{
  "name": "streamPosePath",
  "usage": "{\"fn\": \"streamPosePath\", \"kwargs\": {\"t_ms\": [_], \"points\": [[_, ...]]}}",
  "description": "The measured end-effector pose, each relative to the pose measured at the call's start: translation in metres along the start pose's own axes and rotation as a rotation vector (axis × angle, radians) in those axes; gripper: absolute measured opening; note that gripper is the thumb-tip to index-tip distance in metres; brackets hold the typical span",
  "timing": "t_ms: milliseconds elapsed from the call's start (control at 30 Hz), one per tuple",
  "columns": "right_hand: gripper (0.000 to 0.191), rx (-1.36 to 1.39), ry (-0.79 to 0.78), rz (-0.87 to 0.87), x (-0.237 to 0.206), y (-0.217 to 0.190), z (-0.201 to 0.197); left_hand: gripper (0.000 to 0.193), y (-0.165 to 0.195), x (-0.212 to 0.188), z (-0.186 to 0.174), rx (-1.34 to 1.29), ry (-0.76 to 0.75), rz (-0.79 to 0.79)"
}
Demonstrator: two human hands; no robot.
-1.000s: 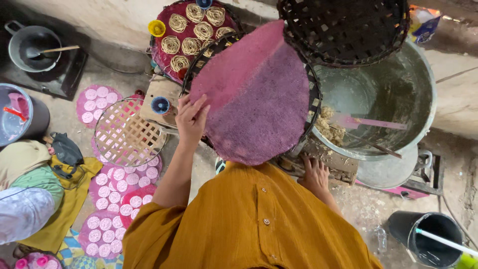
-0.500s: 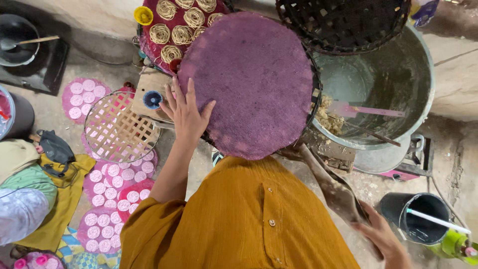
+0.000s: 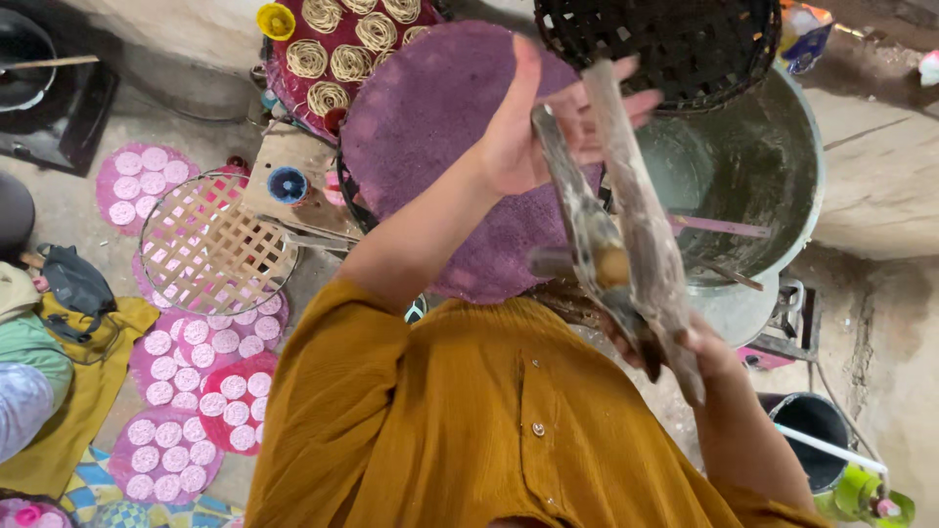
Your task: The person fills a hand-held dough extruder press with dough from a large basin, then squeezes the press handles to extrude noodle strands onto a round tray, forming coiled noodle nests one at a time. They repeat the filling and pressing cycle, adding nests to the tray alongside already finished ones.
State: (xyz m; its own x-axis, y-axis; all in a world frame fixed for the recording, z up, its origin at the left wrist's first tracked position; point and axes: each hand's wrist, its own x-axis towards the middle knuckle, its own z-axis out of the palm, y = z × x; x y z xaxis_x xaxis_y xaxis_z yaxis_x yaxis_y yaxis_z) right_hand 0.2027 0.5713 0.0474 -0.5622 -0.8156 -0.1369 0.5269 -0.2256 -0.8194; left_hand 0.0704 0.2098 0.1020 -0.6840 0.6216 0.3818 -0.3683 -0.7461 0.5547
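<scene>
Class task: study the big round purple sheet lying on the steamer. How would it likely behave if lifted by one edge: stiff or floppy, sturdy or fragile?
The purple sheet looks thin and lies flat on its round support, so it would probably droop when lifted. Its surface looks soft and grainy, so an edge grip might tear it. That may be why the right hand holds long flat sticks, steadied by the left hand.

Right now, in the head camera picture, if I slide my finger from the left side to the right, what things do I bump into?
Black pot → woven lattice tray → purple round mat → left hand → wooden tongs in the right hand → big metal pot → green bottle.
</scene>
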Motion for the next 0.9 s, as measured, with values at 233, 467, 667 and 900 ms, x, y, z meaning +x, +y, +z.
{"fn": "streamPosePath", "kwargs": {"t_ms": [233, 467, 667, 900], "points": [[0.089, 0.013, 0.068, 0.190, 0.034, -0.067, 0.017, 0.093, 0.021, 0.025, -0.006, -0.060, -0.011, 0.297], [0.075, -0.362, 0.190, 0.375, 0.047, -0.089, -0.036, 0.090, 0.000, 0.017, -0.053, -0.145, 0.118, 0.428], [0.075, -0.660, 0.230, 0.459, 0.078, -0.085, -0.049, 0.089, 0.003, 0.004, -0.070, -0.121, 0.237, 0.500], [0.063, -0.816, 0.283, 0.454, 0.055, -0.129, -0.037, 0.085, -0.011, 0.013, -0.050, -0.171, 0.320, 0.520]]}}
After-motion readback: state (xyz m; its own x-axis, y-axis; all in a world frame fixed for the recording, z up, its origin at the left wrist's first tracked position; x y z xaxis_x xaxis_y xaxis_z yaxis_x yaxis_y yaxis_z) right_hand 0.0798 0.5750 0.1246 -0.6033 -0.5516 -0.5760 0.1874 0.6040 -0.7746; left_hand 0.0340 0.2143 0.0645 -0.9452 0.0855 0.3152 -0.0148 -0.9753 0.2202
